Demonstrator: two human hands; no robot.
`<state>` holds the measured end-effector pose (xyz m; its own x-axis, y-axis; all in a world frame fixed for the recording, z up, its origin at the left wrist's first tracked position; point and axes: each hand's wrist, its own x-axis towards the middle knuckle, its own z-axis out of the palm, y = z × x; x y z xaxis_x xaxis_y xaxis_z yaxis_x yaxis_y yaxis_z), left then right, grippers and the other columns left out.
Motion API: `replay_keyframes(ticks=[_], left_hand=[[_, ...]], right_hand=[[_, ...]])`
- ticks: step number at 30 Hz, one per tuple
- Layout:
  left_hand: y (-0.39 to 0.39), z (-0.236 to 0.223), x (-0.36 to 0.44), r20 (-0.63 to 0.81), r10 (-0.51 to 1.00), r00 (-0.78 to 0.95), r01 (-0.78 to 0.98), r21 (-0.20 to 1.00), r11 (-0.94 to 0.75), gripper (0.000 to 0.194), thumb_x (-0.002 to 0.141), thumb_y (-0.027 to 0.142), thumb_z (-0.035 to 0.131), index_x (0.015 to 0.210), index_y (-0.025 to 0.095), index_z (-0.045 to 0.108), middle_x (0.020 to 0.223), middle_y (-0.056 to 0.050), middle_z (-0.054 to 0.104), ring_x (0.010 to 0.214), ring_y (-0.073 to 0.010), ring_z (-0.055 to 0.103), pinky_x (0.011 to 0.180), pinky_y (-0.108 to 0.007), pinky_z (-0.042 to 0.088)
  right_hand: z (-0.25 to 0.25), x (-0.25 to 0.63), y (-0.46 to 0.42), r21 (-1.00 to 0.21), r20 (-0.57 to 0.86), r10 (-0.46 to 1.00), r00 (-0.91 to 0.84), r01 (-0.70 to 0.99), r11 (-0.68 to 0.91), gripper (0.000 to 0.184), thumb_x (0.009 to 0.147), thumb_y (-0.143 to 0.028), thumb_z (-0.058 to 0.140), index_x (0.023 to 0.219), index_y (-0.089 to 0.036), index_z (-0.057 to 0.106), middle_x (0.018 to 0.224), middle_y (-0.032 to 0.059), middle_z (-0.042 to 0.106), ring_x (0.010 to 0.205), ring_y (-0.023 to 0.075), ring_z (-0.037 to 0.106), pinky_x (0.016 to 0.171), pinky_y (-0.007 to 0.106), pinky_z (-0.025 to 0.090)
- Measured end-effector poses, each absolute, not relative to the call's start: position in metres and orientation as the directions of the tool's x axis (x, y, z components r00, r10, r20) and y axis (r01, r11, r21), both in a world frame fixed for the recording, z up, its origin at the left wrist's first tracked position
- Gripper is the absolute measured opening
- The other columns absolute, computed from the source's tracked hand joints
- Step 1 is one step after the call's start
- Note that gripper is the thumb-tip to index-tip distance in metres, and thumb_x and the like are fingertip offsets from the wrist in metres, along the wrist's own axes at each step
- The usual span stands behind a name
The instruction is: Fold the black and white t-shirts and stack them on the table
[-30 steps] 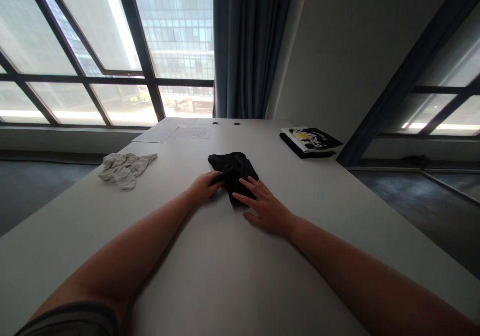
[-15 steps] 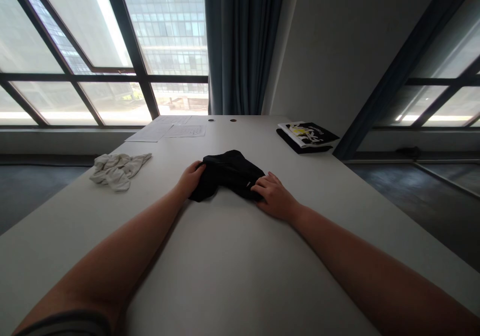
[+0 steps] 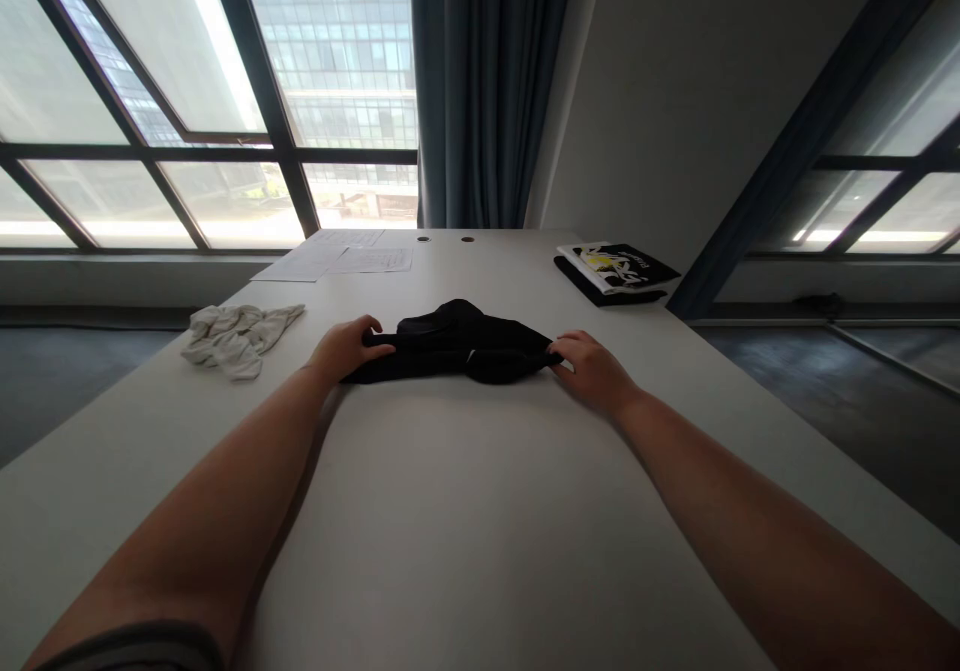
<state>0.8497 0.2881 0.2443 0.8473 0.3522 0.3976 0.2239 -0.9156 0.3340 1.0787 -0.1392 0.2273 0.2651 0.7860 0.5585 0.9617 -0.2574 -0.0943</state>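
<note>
A black cloth garment lies bunched on the white table in front of me; its exact kind does not show. My left hand pinches its left end between thumb and fingers. At the opposite end, my right hand is closed on the right corner. Between the hands the near edge runs stretched and nearly straight, while the far part rises in a soft heap. A small pale mark shows near the middle of that edge.
A crumpled off-white cloth lies at the left. Folded black and white garments with a yellow print are stacked at the far right. Paper sheets rest at the far left, near two round dark table holes. Windows and a blue curtain stand behind.
My hands have moved apart, the left one leftward and the right one rightward. Between them the black garment has been pulled wider, its near edge now straighter.
</note>
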Motion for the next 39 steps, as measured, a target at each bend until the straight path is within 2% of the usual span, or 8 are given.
replay_keyframes(ticks=[6, 11, 17, 23, 28, 34, 37, 39], left_hand=[[0.279, 0.254, 0.851, 0.404, 0.283, 0.87, 0.258, 0.117, -0.959, 0.021, 0.093, 0.036, 0.065, 0.111, 0.027, 0.072, 0.115, -0.007, 0.073, 0.103, -0.0296, 0.069, 0.088, -0.039, 0.052], [0.257, 0.251, 0.854, 0.549, 0.378, 0.745, 0.408, 0.073, -0.91, 0.043, 0.093, 0.022, 0.059, 0.136, 0.023, 0.066, 0.139, -0.016, 0.06, 0.124, -0.0369, 0.058, 0.1, -0.05, 0.049], [0.209, 0.237, 0.868, 0.322, -0.07, 0.944, -0.077, 0.008, -0.997, 0.044, 0.095, 0.041, 0.063, 0.137, 0.028, 0.064, 0.132, -0.011, 0.066, 0.12, -0.0337, 0.063, 0.106, -0.048, 0.046], [0.22, 0.239, 0.868, 0.441, 0.155, 0.884, 0.088, 0.168, -0.982, 0.032, 0.095, 0.021, 0.049, 0.12, 0.026, 0.068, 0.116, -0.009, 0.075, 0.11, -0.0303, 0.069, 0.101, -0.044, 0.047], [0.251, 0.258, 0.851, 0.597, 0.471, 0.649, 0.241, 0.426, -0.872, 0.034, 0.1, 0.028, 0.041, 0.127, 0.021, 0.061, 0.102, -0.01, 0.074, 0.093, -0.0307, 0.07, 0.083, -0.039, 0.049], [0.256, 0.265, 0.848, 0.585, 0.477, 0.656, 0.345, 0.33, -0.879, 0.031, 0.102, 0.03, 0.046, 0.125, 0.023, 0.065, 0.117, -0.014, 0.068, 0.113, -0.0345, 0.062, 0.099, -0.046, 0.046], [0.248, 0.263, 0.853, 0.58, 0.501, 0.642, 0.454, 0.239, -0.858, 0.038, 0.098, 0.02, 0.051, 0.132, 0.025, 0.067, 0.133, -0.017, 0.059, 0.123, -0.0383, 0.056, 0.103, -0.053, 0.043], [0.237, 0.261, 0.857, 0.536, 0.348, 0.769, 0.322, 0.146, -0.935, 0.04, 0.098, 0.018, 0.05, 0.132, 0.027, 0.068, 0.13, -0.016, 0.061, 0.12, -0.0364, 0.058, 0.103, -0.052, 0.044]], right_hand=[[0.221, 1.081, -0.138, -0.131, 0.62, 0.729, 0.29, 0.954, -0.268, 0.033, 0.085, -0.005, 0.057, 0.107, -0.02, 0.076, 0.112, 0.0108, 0.078, 0.116, 0.033, 0.065, 0.103, 0.054, 0.056], [0.23, 1.058, -0.132, -0.12, 0.649, 0.741, 0.169, 0.986, -0.12, 0.046, 0.082, 0.0, 0.052, 0.117, -0.019, 0.075, 0.12, 0.01, 0.077, 0.121, 0.029, 0.067, 0.111, 0.051, 0.053], [0.223, 1.031, -0.116, -0.23, 0.41, 0.886, 0.216, 0.965, -0.128, 0.053, 0.092, -0.016, 0.063, 0.144, -0.02, 0.062, 0.125, 0.011, 0.075, 0.114, 0.0269, 0.073, 0.1, 0.046, 0.06], [0.226, 1.044, -0.122, -0.297, 0.489, 0.832, 0.263, 0.947, -0.125, 0.03, 0.089, -0.012, 0.061, 0.114, -0.023, 0.072, 0.111, 0.0073, 0.077, 0.103, 0.0252, 0.074, 0.095, 0.043, 0.06], [0.243, 1.051, -0.134, -0.388, 0.749, 0.543, 0.38, 0.916, -0.105, 0.013, 0.092, -0.014, 0.053, 0.094, -0.025, 0.06, 0.11, 0.0081, 0.074, 0.113, 0.0263, 0.069, 0.104, 0.047, 0.054], [0.218, 1.078, -0.134, -0.586, 0.624, 0.506, 0.596, 0.785, -0.201, 0.003, 0.091, -0.025, 0.056, 0.09, -0.025, 0.053, 0.114, 0.0087, 0.073, 0.109, 0.0267, 0.069, 0.102, 0.051, 0.054], [0.215, 1.081, -0.131, -0.459, 0.649, 0.531, 0.545, 0.837, -0.298, 0.012, 0.086, -0.016, 0.054, 0.093, -0.023, 0.062, 0.12, 0.0128, 0.07, 0.117, 0.0304, 0.065, 0.108, 0.057, 0.05], [0.222, 1.07, -0.129, -0.339, 0.691, 0.563, 0.453, 0.892, -0.301, 0.028, 0.086, -0.01, 0.051, 0.105, -0.022, 0.068, 0.129, 0.0149, 0.066, 0.127, 0.0312, 0.06, 0.114, 0.057, 0.046]])
